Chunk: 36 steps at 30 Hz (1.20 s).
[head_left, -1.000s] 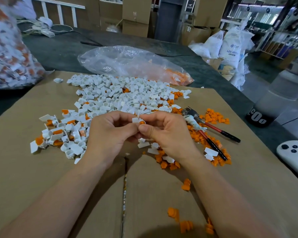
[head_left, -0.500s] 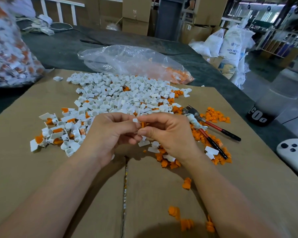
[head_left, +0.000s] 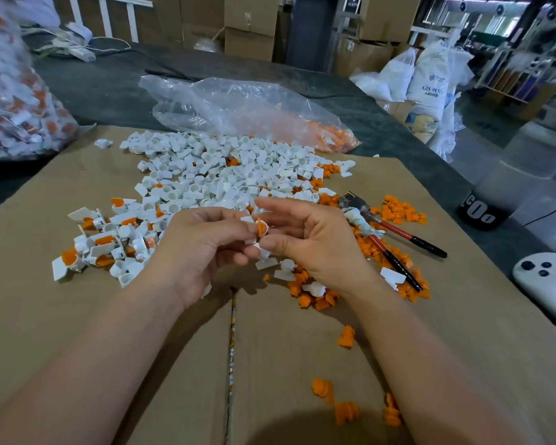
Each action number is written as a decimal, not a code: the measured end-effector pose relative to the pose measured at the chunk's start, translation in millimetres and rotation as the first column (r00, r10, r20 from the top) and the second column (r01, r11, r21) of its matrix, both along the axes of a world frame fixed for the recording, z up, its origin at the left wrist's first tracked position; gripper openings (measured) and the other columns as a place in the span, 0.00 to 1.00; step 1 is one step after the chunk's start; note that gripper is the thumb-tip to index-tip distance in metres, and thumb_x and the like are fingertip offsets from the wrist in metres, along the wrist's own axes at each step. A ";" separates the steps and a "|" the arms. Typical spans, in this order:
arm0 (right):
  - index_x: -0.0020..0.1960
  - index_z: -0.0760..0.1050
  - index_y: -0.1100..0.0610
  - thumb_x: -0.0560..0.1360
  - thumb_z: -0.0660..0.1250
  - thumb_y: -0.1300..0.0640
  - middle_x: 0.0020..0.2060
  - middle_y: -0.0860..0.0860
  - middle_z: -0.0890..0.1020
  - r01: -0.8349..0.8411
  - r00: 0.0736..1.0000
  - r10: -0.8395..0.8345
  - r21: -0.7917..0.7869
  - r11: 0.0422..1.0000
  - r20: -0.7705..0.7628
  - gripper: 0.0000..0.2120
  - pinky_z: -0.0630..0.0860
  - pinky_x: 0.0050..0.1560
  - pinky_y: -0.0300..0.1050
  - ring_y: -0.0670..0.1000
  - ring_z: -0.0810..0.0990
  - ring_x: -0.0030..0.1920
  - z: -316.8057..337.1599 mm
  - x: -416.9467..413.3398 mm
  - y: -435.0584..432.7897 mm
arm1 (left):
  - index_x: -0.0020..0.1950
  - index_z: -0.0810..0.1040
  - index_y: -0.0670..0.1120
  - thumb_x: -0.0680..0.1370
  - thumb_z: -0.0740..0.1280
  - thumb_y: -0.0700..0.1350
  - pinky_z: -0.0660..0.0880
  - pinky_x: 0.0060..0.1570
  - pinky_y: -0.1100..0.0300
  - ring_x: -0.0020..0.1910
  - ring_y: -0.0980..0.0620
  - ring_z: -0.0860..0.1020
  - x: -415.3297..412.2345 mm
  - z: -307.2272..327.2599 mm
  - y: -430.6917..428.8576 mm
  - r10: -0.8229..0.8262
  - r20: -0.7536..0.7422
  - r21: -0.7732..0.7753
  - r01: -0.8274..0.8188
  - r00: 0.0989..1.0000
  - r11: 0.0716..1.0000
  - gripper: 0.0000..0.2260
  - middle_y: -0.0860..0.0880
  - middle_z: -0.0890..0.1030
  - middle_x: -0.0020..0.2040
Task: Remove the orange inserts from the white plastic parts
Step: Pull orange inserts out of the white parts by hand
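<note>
Since the earlier frame the right hand [head_left: 315, 245] has been opened, its fingers loose beside the white plastic part [head_left: 247, 219], which is pinched in the left hand [head_left: 203, 248] with its orange insert [head_left: 261, 227] protruding. The insert is judged light, stiff and small, best nipped at that edge. A pile of white parts [head_left: 206, 175] lies beyond the hands, with pliers [head_left: 389, 239] to their right. Bare cardboard [head_left: 286, 348] is left near the wrists.

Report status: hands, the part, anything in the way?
Left hand pinches white part, orange insert sticking out. Right hand open, thumb at the part. Pliers lie off to the right, untouched.
</note>
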State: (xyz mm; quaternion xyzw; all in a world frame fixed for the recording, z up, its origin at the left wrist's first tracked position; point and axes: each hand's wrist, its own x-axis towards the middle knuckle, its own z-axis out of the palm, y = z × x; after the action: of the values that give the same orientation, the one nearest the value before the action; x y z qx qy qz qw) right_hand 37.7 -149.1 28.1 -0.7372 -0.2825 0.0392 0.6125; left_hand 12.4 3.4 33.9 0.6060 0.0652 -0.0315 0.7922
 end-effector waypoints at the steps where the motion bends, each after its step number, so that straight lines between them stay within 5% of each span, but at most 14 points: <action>1: 0.58 0.71 0.49 0.70 0.67 0.73 0.46 0.48 0.80 -0.009 1.000 0.008 -0.013 1.000 -0.001 0.24 0.77 0.52 0.38 0.43 0.80 0.48 0.3 0.5 0.0 | 0.25 0.79 0.42 0.61 0.70 0.34 0.68 0.18 0.69 0.21 0.54 0.75 -0.1 1.0 0.2 -0.005 -0.006 -0.006 0.005 1.000 1.000 0.06 0.47 0.77 0.23; 12: 0.55 0.76 0.56 0.69 0.68 0.72 0.44 0.49 0.81 0.019 1.000 -0.019 -0.043 0.999 0.009 0.19 0.78 0.50 0.39 0.43 0.81 0.46 1.0 0.7 -1.3 | 0.23 0.79 0.42 0.66 0.68 0.31 0.69 0.19 0.70 0.20 0.56 0.74 0.7 0.1 1.9 -0.026 -0.023 -0.013 0.026 0.999 1.000 0.12 0.46 0.77 0.23; 17: 0.56 0.76 0.59 0.69 0.68 0.72 0.42 0.48 0.81 0.058 0.998 -0.058 -0.019 0.998 0.027 0.18 0.78 0.47 0.37 0.42 0.82 0.43 -0.1 -0.1 -2.9 | 0.32 0.78 0.38 0.62 0.70 0.33 0.70 0.19 0.69 0.21 0.54 0.76 -0.2 0.2 -0.6 -0.024 -0.010 -0.016 0.023 1.000 1.000 0.03 0.44 0.78 0.25; 21: 0.56 0.74 0.54 0.67 0.70 0.71 0.44 0.46 0.81 0.066 0.994 -0.064 -0.027 0.997 0.090 0.21 0.78 0.45 0.35 0.42 0.82 0.43 -1.4 -1.4 -1.0 | 0.33 0.76 0.38 0.66 0.69 0.30 0.71 0.20 0.68 0.21 0.53 0.76 -0.4 -0.3 -1.5 -0.001 0.006 0.008 0.001 1.000 1.000 0.05 0.44 0.78 0.25; 27: 0.55 0.75 0.59 0.68 0.70 0.69 0.42 0.51 0.82 0.098 0.972 -0.094 -0.008 0.995 0.215 0.18 0.80 0.48 0.47 0.51 0.83 0.45 -4.8 -2.5 -0.3 | 0.36 0.76 0.37 0.68 0.68 0.30 0.71 0.20 0.68 0.21 0.54 0.76 -0.2 -1.5 -2.3 -0.002 0.029 0.029 0.002 1.000 1.000 0.04 0.44 0.78 0.25; 33: 0.55 0.75 0.67 0.67 0.70 0.71 0.43 0.52 0.81 0.111 0.967 -0.102 -0.025 0.994 0.233 0.17 0.78 0.47 0.35 0.43 0.81 0.44 -6.4 -0.4 -1.7 | 0.37 0.76 0.36 0.68 0.68 0.29 0.71 0.20 0.68 0.22 0.53 0.76 -0.9 -3.3 -1.4 0.001 0.041 0.039 -0.002 0.999 0.999 0.04 0.45 0.78 0.25; 36: 0.56 0.75 0.62 0.67 0.71 0.70 0.43 0.51 0.82 0.088 0.978 -0.083 -0.018 0.996 0.191 0.19 0.78 0.47 0.38 0.45 0.82 0.44 -3.8 -2.1 -0.5 | 0.37 0.76 0.36 0.68 0.68 0.29 0.71 0.21 0.68 0.22 0.53 0.76 -0.6 -3.5 -1.4 0.009 0.063 0.044 -0.012 0.998 0.999 0.04 0.45 0.78 0.25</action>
State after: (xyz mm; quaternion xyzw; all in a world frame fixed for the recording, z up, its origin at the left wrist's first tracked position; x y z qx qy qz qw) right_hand 35.7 -149.6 24.3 -0.7571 -0.3072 -0.0540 0.5740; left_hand 11.9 2.0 30.4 0.6239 0.0441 -0.0069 0.7802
